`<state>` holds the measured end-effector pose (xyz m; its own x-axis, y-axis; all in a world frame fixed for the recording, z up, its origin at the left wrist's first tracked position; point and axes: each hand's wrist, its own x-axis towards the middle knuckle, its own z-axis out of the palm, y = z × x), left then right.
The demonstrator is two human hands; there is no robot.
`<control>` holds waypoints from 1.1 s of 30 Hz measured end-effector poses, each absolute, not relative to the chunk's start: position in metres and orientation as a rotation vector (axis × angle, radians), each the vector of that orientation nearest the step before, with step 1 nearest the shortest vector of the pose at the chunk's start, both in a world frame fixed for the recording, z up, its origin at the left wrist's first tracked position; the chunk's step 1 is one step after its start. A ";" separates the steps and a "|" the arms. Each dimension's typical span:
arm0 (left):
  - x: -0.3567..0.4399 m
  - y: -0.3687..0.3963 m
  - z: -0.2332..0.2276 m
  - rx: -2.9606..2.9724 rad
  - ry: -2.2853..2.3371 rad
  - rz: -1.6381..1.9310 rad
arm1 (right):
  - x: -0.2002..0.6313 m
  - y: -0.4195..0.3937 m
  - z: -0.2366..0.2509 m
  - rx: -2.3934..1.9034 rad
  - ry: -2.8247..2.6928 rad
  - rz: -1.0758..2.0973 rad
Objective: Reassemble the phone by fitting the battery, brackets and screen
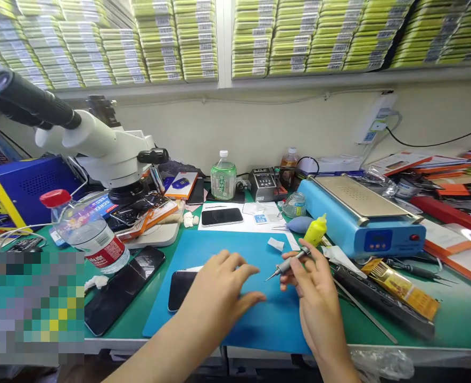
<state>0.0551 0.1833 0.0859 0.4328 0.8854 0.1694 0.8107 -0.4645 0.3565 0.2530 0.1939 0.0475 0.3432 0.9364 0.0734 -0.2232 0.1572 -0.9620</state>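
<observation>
screwdriver (289,261) sits pinched in right hand (313,290) fingers over blue mat (255,314); left hand (219,290), fingers spread loose, rests on phone (178,290). bottle (87,231) holds clear liquid.

Very little writing here can be read for sure. On the blue label (99,204) lying under the microscope (99,146), white capital letters show, something like "SCRE", and the rest is hidden. The water bottle (87,230) with the red cap has a red band with white print, too blurred to read. The green bottle (223,178), the grey box with a display (262,182) and the barcode stickers on the yellow-green boxes (195,37) also carry print, but too small to make out.
</observation>
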 end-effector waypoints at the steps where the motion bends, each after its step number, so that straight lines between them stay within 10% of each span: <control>1: 0.065 0.188 0.089 2.477 1.473 0.478 | 0.253 0.194 0.047 -1.083 -0.841 0.991; 20: 0.074 0.345 0.093 2.367 1.702 0.254 | 0.263 0.196 0.038 -1.068 -0.731 0.930; 33: 0.059 0.323 0.102 2.565 1.512 0.450 | 0.263 0.194 0.038 -1.174 -0.866 0.892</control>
<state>0.0591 0.3227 0.1019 0.4536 0.8710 0.1886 0.8322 -0.4897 0.2601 0.2633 0.1941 0.0382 0.3982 0.9125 0.0938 -0.1202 0.1533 -0.9808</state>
